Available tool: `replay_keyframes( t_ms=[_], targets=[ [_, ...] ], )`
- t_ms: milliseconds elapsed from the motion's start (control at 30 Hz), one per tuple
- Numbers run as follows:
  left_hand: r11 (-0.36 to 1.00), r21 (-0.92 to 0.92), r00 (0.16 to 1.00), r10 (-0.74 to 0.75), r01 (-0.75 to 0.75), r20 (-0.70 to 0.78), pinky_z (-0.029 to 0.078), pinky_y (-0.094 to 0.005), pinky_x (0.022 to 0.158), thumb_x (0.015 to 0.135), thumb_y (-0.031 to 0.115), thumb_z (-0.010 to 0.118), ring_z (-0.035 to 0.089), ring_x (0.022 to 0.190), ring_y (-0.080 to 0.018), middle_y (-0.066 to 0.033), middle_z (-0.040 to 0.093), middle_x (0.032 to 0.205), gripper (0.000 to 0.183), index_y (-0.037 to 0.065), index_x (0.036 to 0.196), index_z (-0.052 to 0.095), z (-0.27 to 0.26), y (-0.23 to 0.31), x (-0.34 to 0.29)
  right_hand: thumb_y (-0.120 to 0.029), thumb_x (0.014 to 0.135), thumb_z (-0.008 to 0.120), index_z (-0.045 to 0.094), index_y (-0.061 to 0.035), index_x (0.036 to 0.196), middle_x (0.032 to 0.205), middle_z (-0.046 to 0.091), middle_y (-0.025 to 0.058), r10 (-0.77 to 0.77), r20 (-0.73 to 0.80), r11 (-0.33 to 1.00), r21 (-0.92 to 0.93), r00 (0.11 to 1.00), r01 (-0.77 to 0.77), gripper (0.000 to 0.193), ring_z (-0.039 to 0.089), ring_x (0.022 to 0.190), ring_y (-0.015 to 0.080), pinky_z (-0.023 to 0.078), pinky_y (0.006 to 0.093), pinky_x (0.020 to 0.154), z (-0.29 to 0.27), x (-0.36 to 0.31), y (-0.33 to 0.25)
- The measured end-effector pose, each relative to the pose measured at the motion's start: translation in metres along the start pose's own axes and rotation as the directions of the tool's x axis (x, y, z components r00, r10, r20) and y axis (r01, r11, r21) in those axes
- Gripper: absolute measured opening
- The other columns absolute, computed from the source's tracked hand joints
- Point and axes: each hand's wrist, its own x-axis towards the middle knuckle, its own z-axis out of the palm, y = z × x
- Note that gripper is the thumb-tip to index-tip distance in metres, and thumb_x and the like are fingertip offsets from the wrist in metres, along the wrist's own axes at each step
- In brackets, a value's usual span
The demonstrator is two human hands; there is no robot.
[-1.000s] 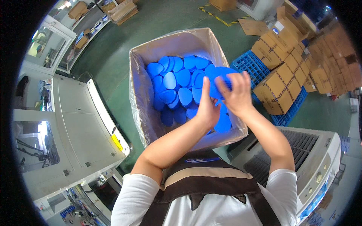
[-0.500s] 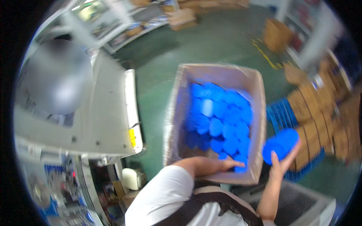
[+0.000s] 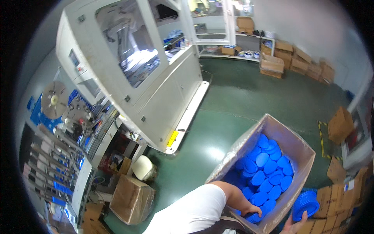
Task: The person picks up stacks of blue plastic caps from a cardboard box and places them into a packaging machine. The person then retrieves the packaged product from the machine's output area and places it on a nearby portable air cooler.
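Right hand (image 3: 296,226) first: its grip is clamped under a stack of round blue plastic lids (image 3: 306,204), fingers curled up from below, holding the stack just outside the right wall of the plastic-lined brown cardboard box (image 3: 300,146). The left hand (image 3: 253,210) is down inside that box, fingers spread flat on the loose blue lids (image 3: 265,171) at the near corner; whether that grip has closed on anything I cannot tell, the knuckles hide it.

To do this well, I'd judge the right hand wants to keep the stack upright and squared, palm under the bottom lid, so nothing slides off. The left should gather lids lying the same way up so they nest cleanly.

Counting now. One box, open-topped. One held stack; its lids are too tightly packed to number, probably a dozen or so. The loose lids inside run to well over twenty showing, with more buried below.

Around it: a big white machine cabinet with glass panels (image 3: 156,78) to the left, a green floor (image 3: 249,97), and four or five smaller cardboard cartons (image 3: 132,199) scattered about.
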Motion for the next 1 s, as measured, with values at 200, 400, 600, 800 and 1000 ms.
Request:
replay_keyframes(
  t_ms=[200, 400, 600, 800, 1000],
  targets=[
    [0.872, -0.306, 0.903, 0.422, -0.381, 0.08, 0.038, -0.0387, 0.095, 0.063, 0.036, 0.068, 0.049, 0.111, -0.0257, -0.0134, 0.049, 0.125, 0.077, 0.01, 0.13, 0.04, 0.005, -0.027, -0.167, -0.03, 0.07, 0.068, 0.031, -0.0029, 0.135, 0.13, 0.041, 0.0153, 0.078, 0.377, 0.996, 0.013, 0.923, -0.089, 0.08, 0.045, 0.115, 0.0306, 0.036, 0.0413, 0.098, 0.081, -0.012, 0.015],
    [0.177, -0.492, 0.335, 0.907, -0.852, -0.254, 0.041, -0.0417, 0.096, 0.077, 0.019, 0.065, 0.054, 0.108, -0.0253, -0.0128, 0.054, 0.119, 0.059, 0.004, 0.128, 0.04, -0.019, -0.212, -0.324, -0.03, 0.063, 0.067, 0.028, -0.0035, 0.136, 0.125, 0.044, 0.0154, 0.193, 0.889, 0.975, -0.221, 0.415, 0.02, 0.087, 0.048, 0.112, 0.0307, 0.042, 0.0408, 0.094, 0.22, -0.147, 0.07],
    [-0.591, -0.199, -0.073, 0.404, -0.782, -0.912, 0.039, -0.0455, 0.098, 0.07, 0.015, 0.068, 0.05, 0.111, -0.03, -0.0144, 0.052, 0.12, 0.063, 0.003, 0.125, 0.041, -0.002, -0.525, -0.334, -0.018, 0.054, 0.075, 0.015, -0.0111, 0.144, 0.137, 0.033, 0.0136, 0.437, 0.855, 0.86, -0.488, -0.281, -0.149, 0.108, 0.039, 0.124, 0.0288, 0.034, 0.0409, 0.102, 0.289, -0.369, 0.238],
    [-0.724, 0.252, -0.194, -0.164, -0.642, -0.967, 0.03, -0.0518, 0.103, 0.064, 0.03, 0.066, 0.044, 0.118, -0.0341, -0.0142, 0.048, 0.126, 0.072, 0.007, 0.127, 0.04, 0.061, -0.713, -0.323, -0.016, 0.064, 0.075, 0.009, -0.0071, 0.144, 0.144, 0.024, 0.0119, 0.535, 0.449, 0.787, -0.573, -0.716, 0.229, 0.104, 0.024, 0.133, 0.0258, 0.018, 0.0385, 0.109, 0.258, -0.596, 0.434],
    [-0.627, 0.577, -0.162, -0.591, -0.523, -0.79, 0.033, -0.052, 0.099, 0.063, 0.035, 0.066, 0.046, 0.115, -0.0328, -0.0128, 0.049, 0.124, 0.071, 0.012, 0.126, 0.04, 0.092, -0.819, -0.323, -0.033, 0.053, 0.077, 0.008, -0.0131, 0.145, 0.126, 0.028, 0.027, 0.333, 0.299, 0.893, 0.203, -0.894, 0.401, 0.117, 0.033, 0.118, 0.0415, 0.029, 0.045, 0.102, 0.261, -0.839, 0.518]
  ],
)
